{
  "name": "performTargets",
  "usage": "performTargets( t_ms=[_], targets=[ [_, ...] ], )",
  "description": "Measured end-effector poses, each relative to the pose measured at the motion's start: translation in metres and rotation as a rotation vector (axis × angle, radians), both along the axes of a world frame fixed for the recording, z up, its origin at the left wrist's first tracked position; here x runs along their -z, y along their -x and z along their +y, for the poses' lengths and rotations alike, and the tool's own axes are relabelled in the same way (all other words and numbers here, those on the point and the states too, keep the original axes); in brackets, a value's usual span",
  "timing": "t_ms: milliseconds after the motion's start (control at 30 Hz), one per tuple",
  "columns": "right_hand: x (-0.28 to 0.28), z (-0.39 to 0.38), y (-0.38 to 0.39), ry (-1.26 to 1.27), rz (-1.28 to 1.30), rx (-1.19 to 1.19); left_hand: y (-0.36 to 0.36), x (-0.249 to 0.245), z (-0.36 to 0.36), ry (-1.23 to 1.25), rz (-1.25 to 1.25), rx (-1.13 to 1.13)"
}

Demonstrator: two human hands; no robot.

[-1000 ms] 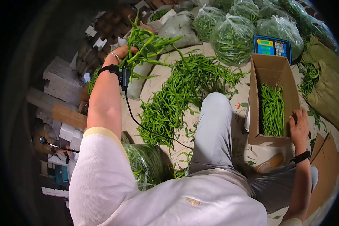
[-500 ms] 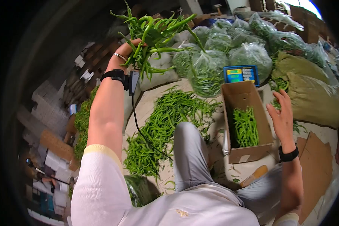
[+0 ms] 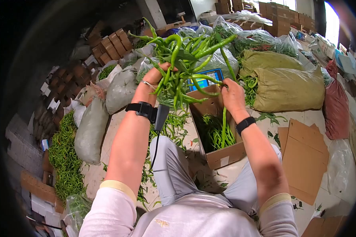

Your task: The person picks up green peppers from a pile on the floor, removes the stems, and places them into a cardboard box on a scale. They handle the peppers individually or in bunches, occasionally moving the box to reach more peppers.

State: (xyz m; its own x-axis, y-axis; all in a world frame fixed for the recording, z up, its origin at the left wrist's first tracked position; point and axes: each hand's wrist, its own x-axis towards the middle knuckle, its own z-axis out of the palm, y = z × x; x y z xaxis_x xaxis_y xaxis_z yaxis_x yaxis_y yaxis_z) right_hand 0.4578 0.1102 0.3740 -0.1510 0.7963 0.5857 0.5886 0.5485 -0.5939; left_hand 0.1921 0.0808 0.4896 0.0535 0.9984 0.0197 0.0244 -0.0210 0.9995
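My left hand, raised in front of me, is closed around a bunch of long green chili peppers with some leaves among them. My right hand pinches at the right side of this bunch, fingers closed on the tip of a chili pepper. A long green pepper hangs down just below the right hand, over the box. Beneath both hands stands an open cardboard box with green peppers inside. Behind the box, a blue digital scale display is partly hidden by the peppers.
Loose peppers lie on the floor, with a larger heap at left. Grey sacks, yellow-green sacks and a dark red sack stand around. Flat cardboard lies at right. Plastic bags of peppers fill the back.
My view has turned rightward. The right hand, open beside the box before, has come up to the bunch and closed on a pepper. My left hand still grips the bunch, now above the box.
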Motion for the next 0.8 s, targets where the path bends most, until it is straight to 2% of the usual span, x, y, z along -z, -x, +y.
performTargets(
  t_ms=[100, 167, 233, 300, 367, 467, 600, 733, 767, 800],
  targets=[
    [0.03, -0.01, -0.023, -0.018, 0.075, -0.012, -0.008, 0.026, 0.001, -0.007, -0.015, -0.025],
    [0.038, -0.025, -0.039, 0.445, 0.525, -0.268, -0.015, 0.044, 0.003, -0.01, -0.003, -0.058],
    [0.049, -0.027, -0.051, 0.426, 0.501, -0.262, -0.014, 0.062, 0.013, 0.066, -0.14, -0.051],
    [0.049, -0.023, -0.059, 0.358, 0.37, -0.173, -0.015, 0.076, 0.02, 0.082, -0.111, -0.039],
    [0.043, -0.023, -0.065, 0.428, 0.372, -0.114, -0.02, 0.089, 0.022, 0.155, -0.196, -0.11],
    [0.049, -0.016, -0.075, 0.555, 0.539, -0.057, -0.038, 0.088, 0.005, 0.173, -0.171, -0.129],
    [0.046, -0.016, -0.086, 0.67, 0.601, -0.194, -0.032, 0.102, 0.009, 0.137, -0.154, -0.084],
    [0.036, -0.024, -0.095, 0.72, 0.554, -0.269, -0.037, 0.102, 0.0, 0.181, -0.178, -0.101],
    [0.038, -0.023, -0.095, 0.719, 0.553, -0.271, -0.038, 0.1, -0.002, 0.202, -0.193, -0.089],
    [0.042, -0.019, -0.096, 0.615, 0.469, -0.236, -0.029, 0.112, 0.006, 0.2, -0.183, -0.059]
  ],
)
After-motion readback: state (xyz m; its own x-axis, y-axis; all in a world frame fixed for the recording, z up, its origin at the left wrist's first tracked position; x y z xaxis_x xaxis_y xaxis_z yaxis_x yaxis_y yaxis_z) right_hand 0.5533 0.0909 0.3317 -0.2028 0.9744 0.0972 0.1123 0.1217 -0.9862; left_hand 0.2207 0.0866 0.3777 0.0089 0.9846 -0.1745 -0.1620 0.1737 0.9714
